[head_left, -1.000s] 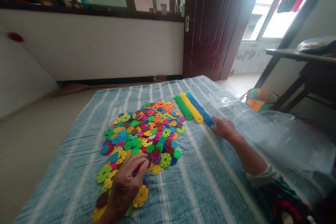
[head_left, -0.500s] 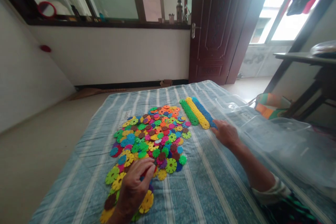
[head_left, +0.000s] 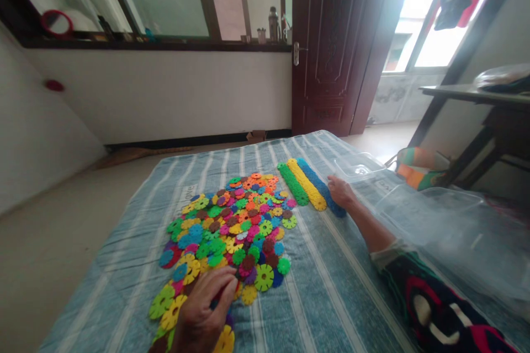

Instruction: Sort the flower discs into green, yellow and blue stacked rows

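My left hand [head_left: 207, 303] rests low over the near part of a heap of notched plastic flower discs [head_left: 242, 218]. Its fingers curl toward the thumb, and whatever lies between them is hidden. Right of the heap, overlapped discs form three long rows: green [head_left: 293, 183], yellow [head_left: 306, 183] and blue [head_left: 321, 186]. My right hand [head_left: 342, 192] is beside the outer edge of the blue row with its fingers stretched forward. Whether the fingertips touch that row I cannot tell.
A striped blue cloth [head_left: 285, 314] covers the bed-like surface. A clear plastic lid or tray [head_left: 358, 165] and a larger clear plastic container [head_left: 434, 226] lie on the right. Beyond stand a brown door [head_left: 327, 66] and a dark table [head_left: 497, 94].
My right hand has moved from the near end of the blue row forward along its right side, uncovering that end. My left hand stays at the heap. The camera view has shifted slightly.
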